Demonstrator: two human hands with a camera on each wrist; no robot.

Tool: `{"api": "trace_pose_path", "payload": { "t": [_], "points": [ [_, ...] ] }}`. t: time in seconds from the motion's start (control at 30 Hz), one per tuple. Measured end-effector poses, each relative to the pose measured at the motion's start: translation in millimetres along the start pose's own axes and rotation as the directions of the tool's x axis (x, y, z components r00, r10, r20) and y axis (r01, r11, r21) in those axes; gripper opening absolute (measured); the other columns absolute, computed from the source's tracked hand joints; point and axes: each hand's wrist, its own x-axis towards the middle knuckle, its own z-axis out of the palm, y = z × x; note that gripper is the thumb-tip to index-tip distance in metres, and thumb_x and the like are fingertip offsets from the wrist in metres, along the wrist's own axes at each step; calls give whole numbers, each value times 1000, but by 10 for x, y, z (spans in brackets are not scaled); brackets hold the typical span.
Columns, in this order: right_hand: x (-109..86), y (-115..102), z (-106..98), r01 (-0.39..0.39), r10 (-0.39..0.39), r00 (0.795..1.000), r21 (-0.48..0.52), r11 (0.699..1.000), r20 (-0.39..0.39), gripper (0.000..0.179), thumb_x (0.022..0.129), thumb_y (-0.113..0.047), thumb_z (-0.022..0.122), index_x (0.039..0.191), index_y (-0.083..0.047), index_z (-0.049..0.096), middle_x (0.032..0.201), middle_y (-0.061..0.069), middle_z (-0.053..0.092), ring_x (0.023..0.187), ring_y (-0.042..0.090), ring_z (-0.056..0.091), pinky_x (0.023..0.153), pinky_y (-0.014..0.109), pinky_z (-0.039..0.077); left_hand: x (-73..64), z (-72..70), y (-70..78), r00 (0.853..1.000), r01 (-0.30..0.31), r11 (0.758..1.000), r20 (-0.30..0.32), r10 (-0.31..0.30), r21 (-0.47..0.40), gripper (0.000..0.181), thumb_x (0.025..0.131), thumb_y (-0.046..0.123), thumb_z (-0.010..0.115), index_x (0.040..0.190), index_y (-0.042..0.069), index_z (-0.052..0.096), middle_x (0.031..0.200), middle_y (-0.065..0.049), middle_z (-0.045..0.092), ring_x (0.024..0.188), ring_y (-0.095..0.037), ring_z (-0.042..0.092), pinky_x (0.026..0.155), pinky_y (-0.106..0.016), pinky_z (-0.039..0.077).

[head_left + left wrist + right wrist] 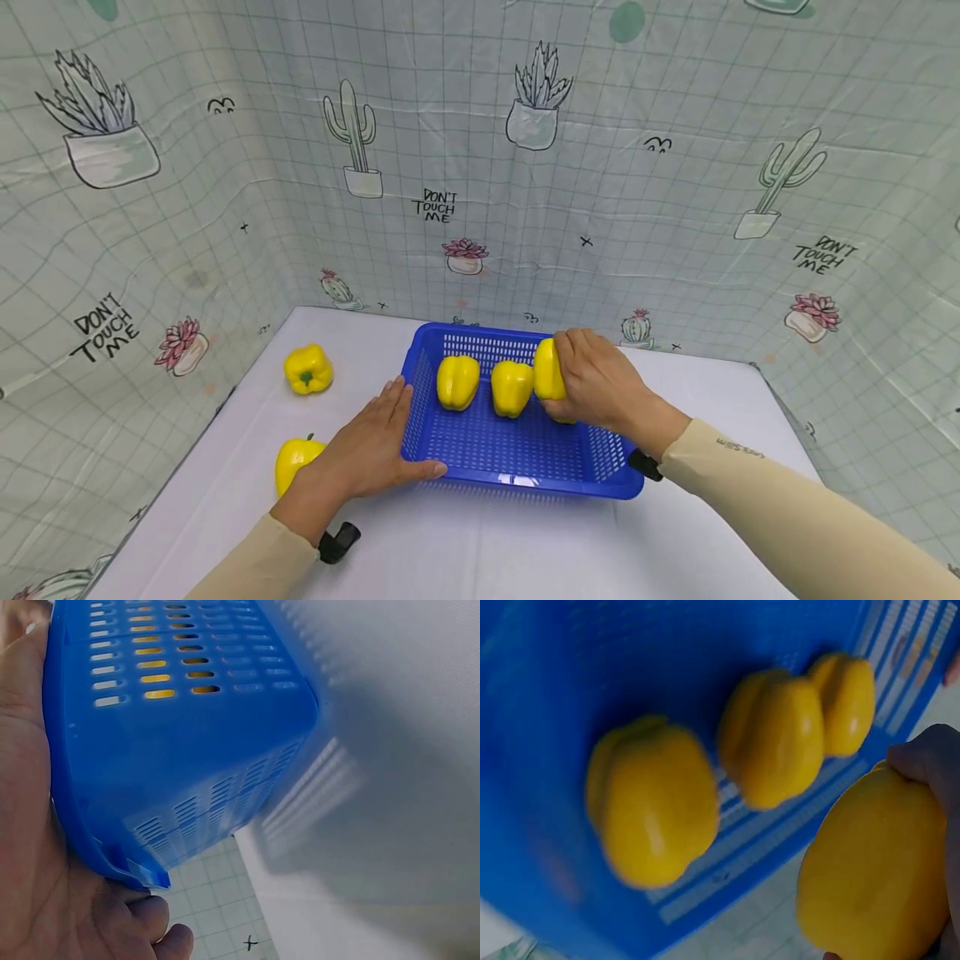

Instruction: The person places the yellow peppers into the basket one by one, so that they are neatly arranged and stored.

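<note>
My right hand (600, 379) grips a yellow bell pepper (548, 371) over the right part of a blue plastic basket (517, 482). Inside the basket stand two more yellow peppers, a left one (457, 382) and a middle one (512, 388). A third pepper (656, 806) in the basket shows well in the right wrist view; in the head view the right hand and its pepper mostly hide it. Along the basket's left rim rests my left hand (367, 446), fingers straight and thumb at the front corner. The left wrist view shows its palm against the rim (64, 772).
On the white table (480, 550), left of the basket, lie a yellow pepper (308, 369) farther back and another (295, 463), partly behind the left hand. A patterned curtain (480, 167) hangs close behind the basket and along both sides.
</note>
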Motion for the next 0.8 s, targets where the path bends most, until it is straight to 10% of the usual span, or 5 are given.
{"api": "trace_pose_path", "payload": {
  "t": [0.8],
  "points": [
    [670,-1026,318,51,-100,928,144,988,360,73,88,-66,72,125,-5,53,101,5,57,97,21,57,104,33,55,13,25,-42,999,-28,1000,-20,28,-7,127,86,82,63,167,-3,16,176,-23,11,164,-37,14,133,-53,19]
  ]
}}
